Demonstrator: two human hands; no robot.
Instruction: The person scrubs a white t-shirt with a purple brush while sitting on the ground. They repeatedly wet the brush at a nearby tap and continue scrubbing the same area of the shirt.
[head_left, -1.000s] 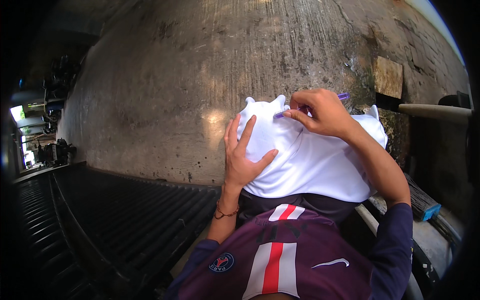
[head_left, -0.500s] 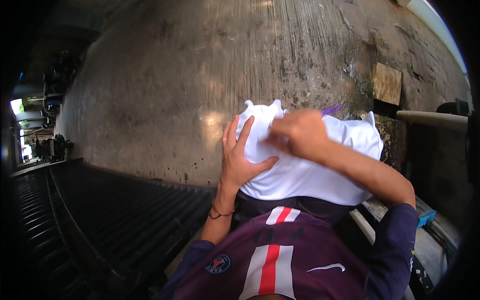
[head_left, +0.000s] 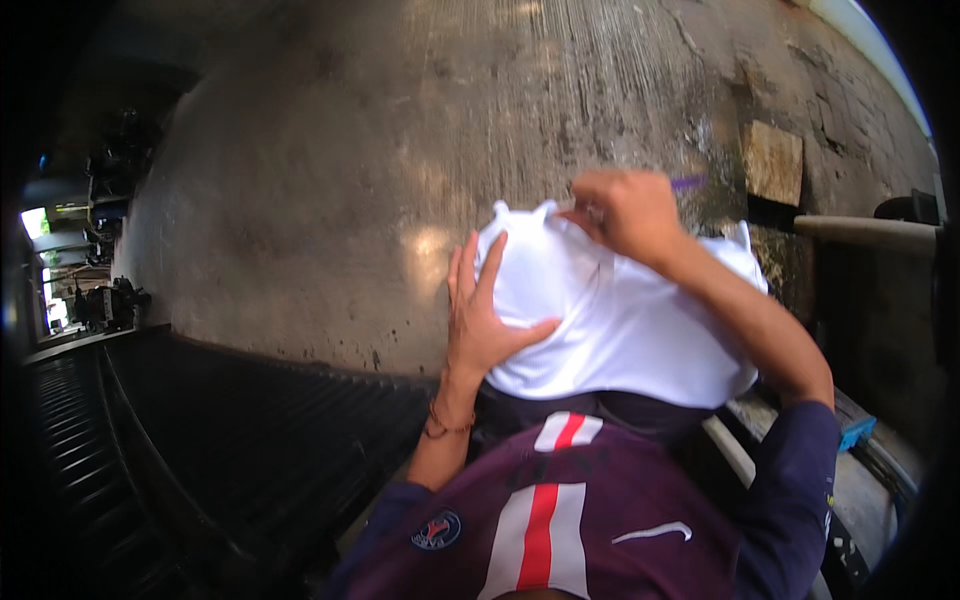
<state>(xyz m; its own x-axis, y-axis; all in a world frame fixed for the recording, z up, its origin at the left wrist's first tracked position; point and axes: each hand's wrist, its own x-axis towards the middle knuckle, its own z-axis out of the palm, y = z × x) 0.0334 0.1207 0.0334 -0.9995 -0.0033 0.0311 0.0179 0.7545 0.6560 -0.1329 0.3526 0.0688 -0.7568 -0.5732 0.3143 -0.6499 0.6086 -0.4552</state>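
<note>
A white cloth (head_left: 620, 330), smooth and with small points sticking up along its far edge, is spread over my dark-clad lap. My left hand (head_left: 485, 310) lies on its left part with fingers spread, the thumb stretched across the fabric. Above the cloth's far edge, my right hand (head_left: 630, 212) is closed around a small tool with a purple end (head_left: 688, 183) that juts out to the right. The rest of this tool is hidden in my fist, and its kind cannot be made out. My right fingertips are close to the fabric; whether they touch it is unclear.
A worn, stained concrete floor (head_left: 330, 200) stretches ahead. Dark ribbed panels (head_left: 250, 440) lie at the left. On the right are a square slab (head_left: 773, 163), a pale bar (head_left: 865, 232) and a blue piece (head_left: 857, 434) near my elbow. Dark machinery (head_left: 108, 297) stands far left.
My right hand has moved up and slightly right, away from the middle of the cloth, with the purple-ended tool. My left hand has stayed nearly in place.
</note>
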